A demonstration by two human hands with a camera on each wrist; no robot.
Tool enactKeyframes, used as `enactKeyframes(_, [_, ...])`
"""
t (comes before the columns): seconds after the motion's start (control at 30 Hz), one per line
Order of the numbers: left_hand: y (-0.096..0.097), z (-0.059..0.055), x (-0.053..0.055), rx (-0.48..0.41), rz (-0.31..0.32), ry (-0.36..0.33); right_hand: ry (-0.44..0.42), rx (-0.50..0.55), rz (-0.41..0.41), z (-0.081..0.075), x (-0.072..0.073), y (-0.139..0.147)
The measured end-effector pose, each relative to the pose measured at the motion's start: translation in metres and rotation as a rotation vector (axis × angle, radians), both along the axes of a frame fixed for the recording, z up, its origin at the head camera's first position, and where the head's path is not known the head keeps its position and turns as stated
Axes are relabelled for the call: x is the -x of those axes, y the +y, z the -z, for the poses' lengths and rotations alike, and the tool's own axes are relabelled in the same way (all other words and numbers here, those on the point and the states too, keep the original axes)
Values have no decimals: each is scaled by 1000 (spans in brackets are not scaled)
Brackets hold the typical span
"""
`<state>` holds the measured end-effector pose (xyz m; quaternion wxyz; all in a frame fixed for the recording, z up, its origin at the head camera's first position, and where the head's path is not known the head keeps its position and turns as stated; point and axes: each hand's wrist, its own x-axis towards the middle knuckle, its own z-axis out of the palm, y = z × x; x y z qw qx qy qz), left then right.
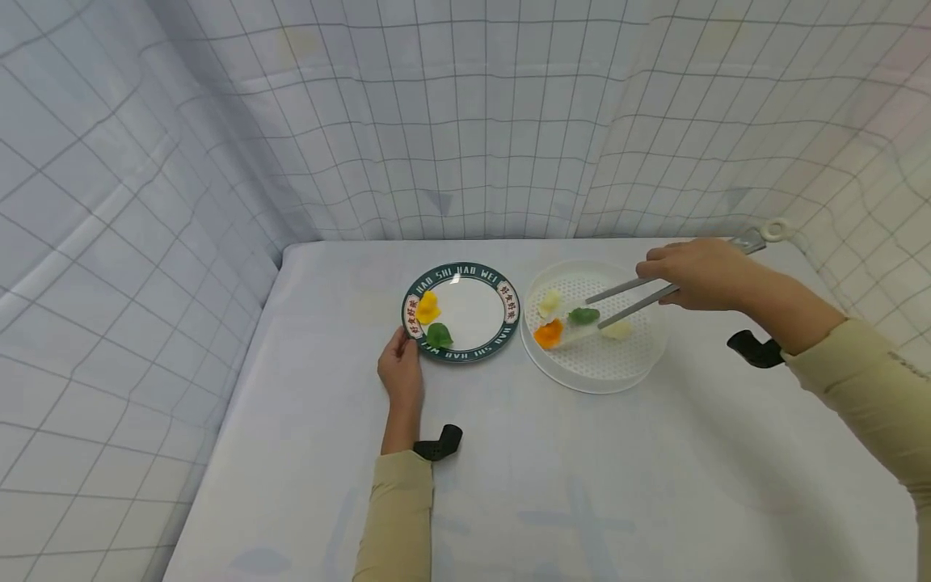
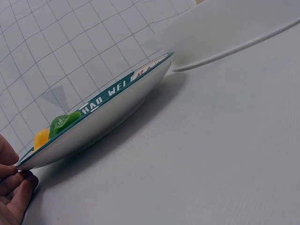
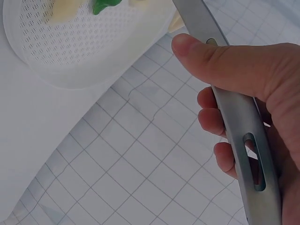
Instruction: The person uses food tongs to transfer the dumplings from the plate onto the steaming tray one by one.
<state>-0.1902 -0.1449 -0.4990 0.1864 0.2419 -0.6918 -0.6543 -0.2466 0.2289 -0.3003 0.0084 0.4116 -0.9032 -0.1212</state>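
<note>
My left hand (image 1: pixel 401 373) pinches the near-left rim of a green-bordered plate (image 1: pixel 507 305), thumb above and fingers below in the left wrist view. On the plate's left side lie a yellow piece (image 1: pixel 427 308) and a green pepper-like piece (image 1: pixel 439 335). Metal tongs (image 1: pixel 640 304) are gripped in my right hand (image 1: pixel 701 273), the thumb along one arm. Their spread arms reach over a white perforated round tray (image 1: pixel 604 365), with a green piece (image 1: pixel 583 316) between the tip ends. Near it sit an orange piece (image 1: pixel 549 334) and pale yellow pieces (image 1: pixel 617 330).
The tray stands just right of the plate on a white-covered table (image 1: pixel 494 477). Gridded cloth (image 1: pixel 465 121) hangs behind and at both sides. Black wrist mounts (image 1: pixel 439 443) stick out from both wrists.
</note>
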Motion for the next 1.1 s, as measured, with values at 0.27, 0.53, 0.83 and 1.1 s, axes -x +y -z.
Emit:
enactKeyframes(0.27, [0,-2,0,11,0,5,-5,12,-15,1,2,-2])
enactKeyframes(0.53, [0,-4,-2,10,6,13,-23,19,-13,0,5,-2])
enactKeyframes(0.83, [1,-3,-2,8,-6,15,-23,23,-38,0,8,-3])
enactKeyframes(1.1, [2,-4,-2,8,-10,20,-14,31,-35,2,10,-3])
